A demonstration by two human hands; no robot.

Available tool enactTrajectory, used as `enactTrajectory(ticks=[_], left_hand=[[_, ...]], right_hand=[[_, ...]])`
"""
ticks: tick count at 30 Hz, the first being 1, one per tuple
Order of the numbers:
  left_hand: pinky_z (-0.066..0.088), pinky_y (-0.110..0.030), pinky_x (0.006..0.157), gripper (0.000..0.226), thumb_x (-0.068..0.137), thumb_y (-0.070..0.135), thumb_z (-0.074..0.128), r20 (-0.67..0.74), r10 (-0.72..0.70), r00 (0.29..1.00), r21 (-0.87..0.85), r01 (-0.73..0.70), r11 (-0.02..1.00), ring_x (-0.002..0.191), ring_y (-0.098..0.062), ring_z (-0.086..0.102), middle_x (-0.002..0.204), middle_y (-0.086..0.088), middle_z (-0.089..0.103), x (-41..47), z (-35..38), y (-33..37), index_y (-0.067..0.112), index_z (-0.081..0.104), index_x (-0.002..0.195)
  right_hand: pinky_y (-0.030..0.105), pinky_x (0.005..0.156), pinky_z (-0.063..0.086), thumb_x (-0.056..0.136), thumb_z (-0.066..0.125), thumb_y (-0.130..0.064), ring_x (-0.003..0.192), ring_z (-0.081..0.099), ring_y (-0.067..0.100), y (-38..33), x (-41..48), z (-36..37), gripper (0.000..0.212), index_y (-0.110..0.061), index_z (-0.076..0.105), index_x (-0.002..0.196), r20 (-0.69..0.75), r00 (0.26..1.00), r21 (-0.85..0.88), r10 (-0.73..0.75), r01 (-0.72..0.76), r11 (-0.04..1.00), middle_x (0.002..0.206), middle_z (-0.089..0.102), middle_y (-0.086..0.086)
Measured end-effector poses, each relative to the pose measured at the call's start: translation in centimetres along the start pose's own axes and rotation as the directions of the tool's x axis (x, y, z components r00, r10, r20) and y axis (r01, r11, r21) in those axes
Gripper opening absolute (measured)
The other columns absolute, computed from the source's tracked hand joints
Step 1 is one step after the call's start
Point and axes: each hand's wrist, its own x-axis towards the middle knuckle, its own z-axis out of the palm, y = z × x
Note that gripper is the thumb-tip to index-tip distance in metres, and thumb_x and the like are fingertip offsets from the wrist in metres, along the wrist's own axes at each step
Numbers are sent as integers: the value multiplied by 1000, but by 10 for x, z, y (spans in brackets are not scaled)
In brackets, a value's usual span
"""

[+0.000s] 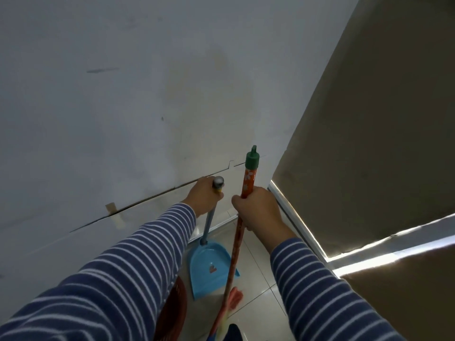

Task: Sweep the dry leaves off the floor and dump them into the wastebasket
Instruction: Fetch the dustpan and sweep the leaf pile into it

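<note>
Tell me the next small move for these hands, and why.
Probably lift both tools and turn away from the wall to look for leaves. The left hand grips the handle of the dustpan, the right hand grips the broom, the dustpan looks empty, and no leaves show on the tiled floor in view.

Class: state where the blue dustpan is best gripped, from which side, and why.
Grip the dustpan by its upright handle near the top, from the left, as the left hand does: its scoop sits low and the broom stands on its right.
</note>
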Motion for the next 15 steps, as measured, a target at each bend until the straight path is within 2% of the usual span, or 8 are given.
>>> enactTrajectory(ticks=[5, 9, 12, 15], left_hand=[[43, -32, 87, 19, 95, 23, 53, 79, 74, 994, 55, -78, 995, 98, -22, 58, 107, -4, 62, -31, 4, 2, 20, 53, 113], [44, -32, 85, 13, 96, 26, 51, 39, 81, 996, 63, -83, 995, 97, -22, 59, 103, -1, 62, -62, 14, 5, 25, 51, 109], [47, -37, 89, 18, 96, 28, 52, -17, 64, 998, 49, -63, 997, 99, -23, 59, 106, -3, 63, -90, 23, 14, 24, 52, 113], [45, -34, 87, 23, 96, 28, 52, -93, 50, 994, 37, -46, 998, 94, -20, 56, 103, -2, 61, -123, 35, 28, 21, 50, 118]], right_hand=[[43, 77, 60, 91, 56, -31, 74, 67, 25, 2, -17, -6, 25, -23, 48, 68, 0, 1000, -7, -14, 14, 1000, 70, 58, 1], [43, 78, 59, 91, 57, -30, 75, 66, 25, 10, -38, -15, 25, -22, 49, 68, -6, 999, 3, -40, 40, 999, 70, 57, 2], [43, 80, 59, 92, 56, -30, 76, 65, 24, 20, -58, -27, 27, -24, 46, 67, -7, 998, -1, -66, 66, 998, 70, 57, 1], [43, 80, 59, 92, 56, -30, 75, 65, 24, 37, -84, -42, 28, -25, 46, 66, -16, 994, 1, -111, 111, 994, 69, 56, -1]])
